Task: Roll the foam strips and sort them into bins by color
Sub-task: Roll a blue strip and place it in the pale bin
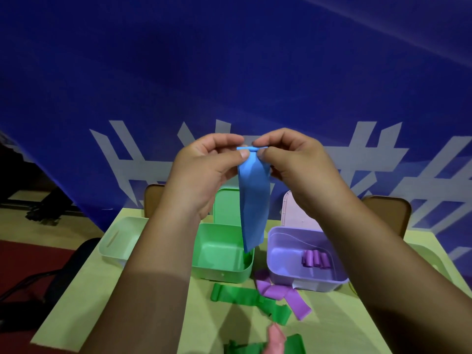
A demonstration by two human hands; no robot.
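A blue foam strip hangs in the air above the bins, its top edge curled into a small roll. My left hand pinches the left end of that roll between thumb and fingers. My right hand pinches the right end. Below stand a green bin, a purple bin holding several rolled purple strips, and a white bin at the left. Loose green strips and purple strips lie on the table in front of the bins.
The pale yellow-green table carries more green strips and a pink strip at its near edge. A green lid and a pale pink lid stand behind the bins. Brown chair backs and a blue banner lie beyond.
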